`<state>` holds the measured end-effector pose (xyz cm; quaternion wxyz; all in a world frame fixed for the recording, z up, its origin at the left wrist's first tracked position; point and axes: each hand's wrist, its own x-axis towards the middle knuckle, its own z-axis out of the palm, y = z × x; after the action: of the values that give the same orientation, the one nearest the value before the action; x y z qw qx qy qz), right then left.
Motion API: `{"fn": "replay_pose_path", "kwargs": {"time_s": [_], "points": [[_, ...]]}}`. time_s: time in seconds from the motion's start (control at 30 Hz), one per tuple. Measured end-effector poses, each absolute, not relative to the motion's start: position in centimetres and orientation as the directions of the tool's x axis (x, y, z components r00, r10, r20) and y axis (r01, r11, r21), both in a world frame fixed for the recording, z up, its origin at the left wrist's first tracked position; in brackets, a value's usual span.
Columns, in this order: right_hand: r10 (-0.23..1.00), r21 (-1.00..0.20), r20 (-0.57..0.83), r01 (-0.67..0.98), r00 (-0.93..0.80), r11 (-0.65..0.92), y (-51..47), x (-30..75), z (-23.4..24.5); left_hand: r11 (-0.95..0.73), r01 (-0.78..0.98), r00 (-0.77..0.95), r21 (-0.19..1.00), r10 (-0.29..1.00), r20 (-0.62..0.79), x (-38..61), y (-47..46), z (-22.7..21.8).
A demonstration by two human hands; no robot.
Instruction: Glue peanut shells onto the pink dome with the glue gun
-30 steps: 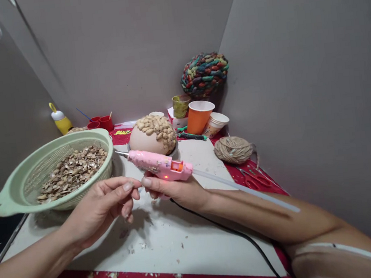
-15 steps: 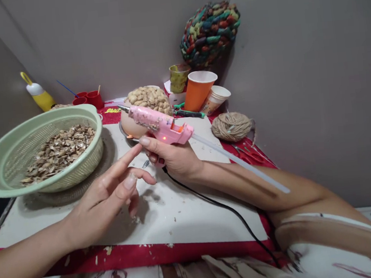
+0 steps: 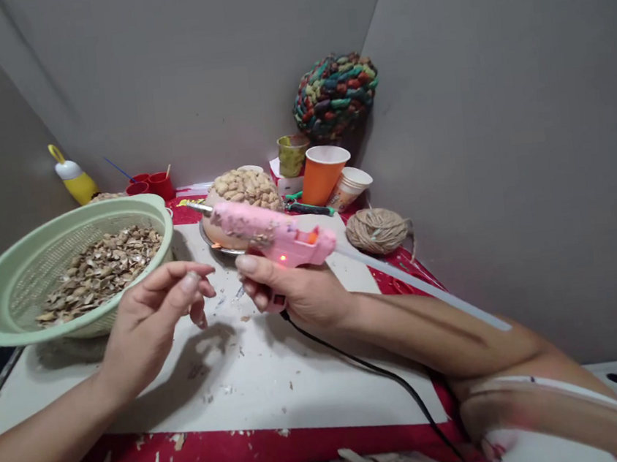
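Note:
My right hand (image 3: 304, 290) is wrapped round the handle of a pink hot glue gun (image 3: 256, 225), its metal nozzle pointing up and left. The gun's small red light is lit, a long clear glue stick (image 3: 424, 278) juts from its back, and a black cord hangs below. Just left of it, my left hand (image 3: 155, 313) hovers above the white sheet with loosely bent fingers, nothing visible in them. Behind the gun sits a rounded form partly covered with shells (image 3: 246, 187) in a metal dish. Beside my left hand stands a green colander (image 3: 142, 278) holding broken shells (image 3: 103, 271).
Paper cups, including an orange cup (image 3: 324, 174), stand at the back right near a ball of twine (image 3: 376, 230) and dark pliers (image 3: 309, 208). A multicoloured knobbly object (image 3: 335, 96) leans against the wall. Red pots (image 3: 160, 186) and a yellow bottle (image 3: 80, 185) are back left.
My left hand has drawn back left, away from my right hand and the glue gun, its fingers curling in. The view has tilted up slightly. The glue gun stays in my right hand.

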<state>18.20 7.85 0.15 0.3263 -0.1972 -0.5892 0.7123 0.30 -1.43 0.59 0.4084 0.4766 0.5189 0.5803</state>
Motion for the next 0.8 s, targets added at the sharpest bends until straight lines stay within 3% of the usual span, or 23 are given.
{"fn": "replay_pose_path", "kwargs": {"time_s": [0.1, 0.2, 0.37, 0.43, 0.53, 0.6, 0.7, 0.8], "points": [[0.662, -0.972, -0.025, -0.138, -0.749, -0.193, 8.0, 17.3, -1.1, -0.304, 0.356, -0.177, 0.883, 0.906, 0.383, 1.1, -1.7, 0.3], [0.607, -0.967, -0.016, -0.142, -0.794, -0.211, 7.9, 17.2, -1.5, -0.444, 0.509, -0.077, 0.737, 0.829, 0.553, 1.3, -1.6, -0.2], [0.601, -0.97, 0.005, -0.15, -0.799, -0.192, 7.9, 18.1, -0.6, -0.378, 0.616, -0.137, 0.691, 0.812, 0.567, 0.1, -1.8, 0.3], [0.655, -0.968, 0.054, -0.2, -0.753, -0.149, 8.1, 18.5, 0.1, -0.352, 0.661, -0.06, 0.662, 0.855, 0.514, -0.1, -1.9, 0.6], [0.728, -0.959, 0.121, -0.27, -0.675, -0.091, 8.5, 18.9, 1.0, -0.403, 0.694, 0.266, 0.597, 0.914, 0.307, 0.2, -1.3, -0.4], [0.746, -0.953, 0.143, -0.295, -0.651, -0.075, 8.7, 19.1, 1.5, -0.413, 0.727, 0.417, 0.549, 0.9, 0.125, 0.6, -0.8, -2.2], [0.733, -0.949, 0.143, -0.302, -0.665, -0.088, 8.6, 19.3, 1.6, -0.411, 0.766, 0.51, 0.494, 0.856, -0.078, 1.1, -0.8, -4.5], [0.697, -0.963, 0.119, -0.252, -0.707, -0.092, 8.5, 19.4, 1.4, -0.404, 0.739, 0.596, 0.539, 0.765, -0.244, 1.1, -2.6, -3.6]]}}
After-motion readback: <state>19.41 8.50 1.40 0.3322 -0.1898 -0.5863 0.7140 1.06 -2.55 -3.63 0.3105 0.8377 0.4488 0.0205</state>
